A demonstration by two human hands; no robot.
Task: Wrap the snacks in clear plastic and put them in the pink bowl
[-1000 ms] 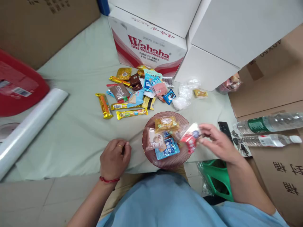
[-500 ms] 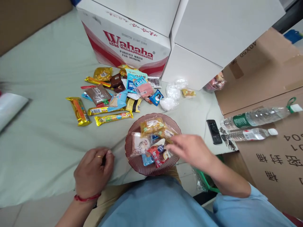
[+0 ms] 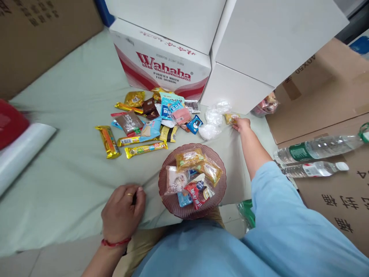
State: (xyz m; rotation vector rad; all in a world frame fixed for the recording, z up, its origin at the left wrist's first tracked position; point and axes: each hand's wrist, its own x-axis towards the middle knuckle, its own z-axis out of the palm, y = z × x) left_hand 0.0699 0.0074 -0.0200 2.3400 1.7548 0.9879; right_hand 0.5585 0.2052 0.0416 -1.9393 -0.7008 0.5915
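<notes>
The right hand (image 3: pixel 241 125) is stretching out toward the far side of the cloth-covered surface (image 3: pixel 57 184), its fingertips touching the small yellow packet (image 3: pixel 231 117) that is lying just in front of the plain white box (image 3: pixel 230 86); whether the fingers are closing on it, I cannot tell. Crumpled clear wrappers (image 3: pixel 211 124) are lying just left of that packet. The left hand (image 3: pixel 122 213) is resting near the front edge of the surface, fingers curled in against the thumb, gripping nothing visible, well apart from the packet. Between the hands, a ribbed brown plate (image 3: pixel 173 206) is sitting at the front edge, carrying several wrapped snacks.
</notes>
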